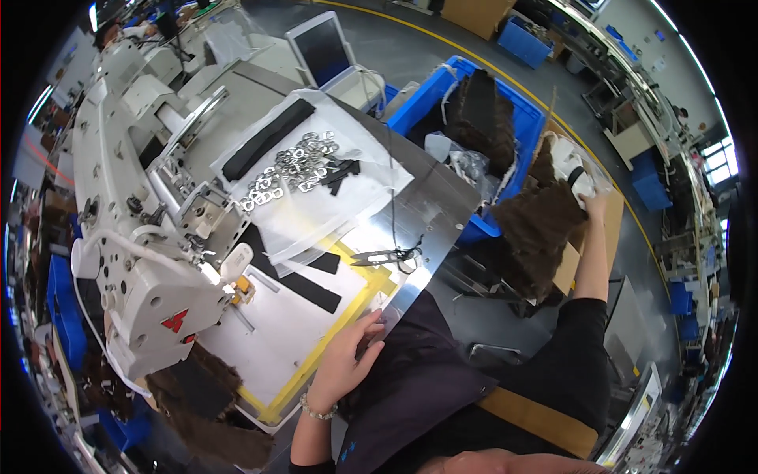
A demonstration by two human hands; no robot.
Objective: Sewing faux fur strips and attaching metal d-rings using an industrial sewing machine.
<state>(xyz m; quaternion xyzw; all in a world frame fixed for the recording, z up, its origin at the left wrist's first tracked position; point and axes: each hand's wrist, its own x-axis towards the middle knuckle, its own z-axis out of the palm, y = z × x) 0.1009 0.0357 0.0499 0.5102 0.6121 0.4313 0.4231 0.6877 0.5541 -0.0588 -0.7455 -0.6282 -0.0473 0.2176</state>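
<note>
My left hand [351, 355] rests at the near edge of the sewing table, thumb and fingers apart and holding nothing. Out to the right, my right hand [592, 207] is closed at the upper corner of a brown fur piece [537, 229], beside a white plastic bag [565, 158]; its fingertips are partly hidden. A big white sewing machine [158, 292] stands at the left. Black scissors [387, 257] lie on the metal tabletop. Black strips [312, 292] lie on the white, yellow-taped work surface [268, 340].
Many metal rings [292, 167] and a black roll [268, 138] lie on plastic sheeting. A blue bin [521, 118] with fur pieces stands beyond the table, next to a cardboard box [612, 225]. More brown fur [205, 403] hangs below the machine. A small screen [320, 49] stands behind.
</note>
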